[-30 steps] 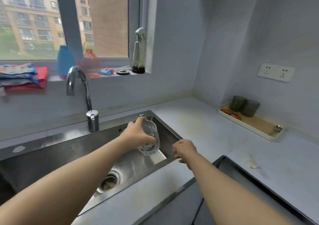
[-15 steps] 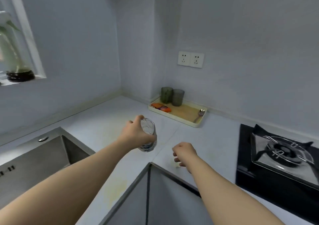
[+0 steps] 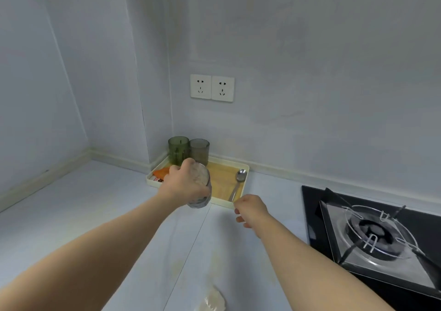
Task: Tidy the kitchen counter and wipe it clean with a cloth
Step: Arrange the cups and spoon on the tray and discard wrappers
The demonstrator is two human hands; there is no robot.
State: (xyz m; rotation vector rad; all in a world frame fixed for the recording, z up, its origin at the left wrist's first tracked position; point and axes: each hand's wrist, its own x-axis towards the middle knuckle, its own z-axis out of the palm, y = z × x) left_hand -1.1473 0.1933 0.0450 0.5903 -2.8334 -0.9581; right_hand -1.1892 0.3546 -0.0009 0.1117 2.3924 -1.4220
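the clear, cylindrical drinking glass stands roughly upright, long axis near vertical, its mouth tipped slightly away toward the wall. the left hand holds it from the side, fingers wrapped around its smooth wall, above the near edge of the shallow cream tray with a wood-grain floor in the corner of the pale grey counter. the right hand hangs loosely curled and holds nothing. on the tray stand a ribbed green tumbler and a grey tumbler, with a steel spoon lying lengthwise.
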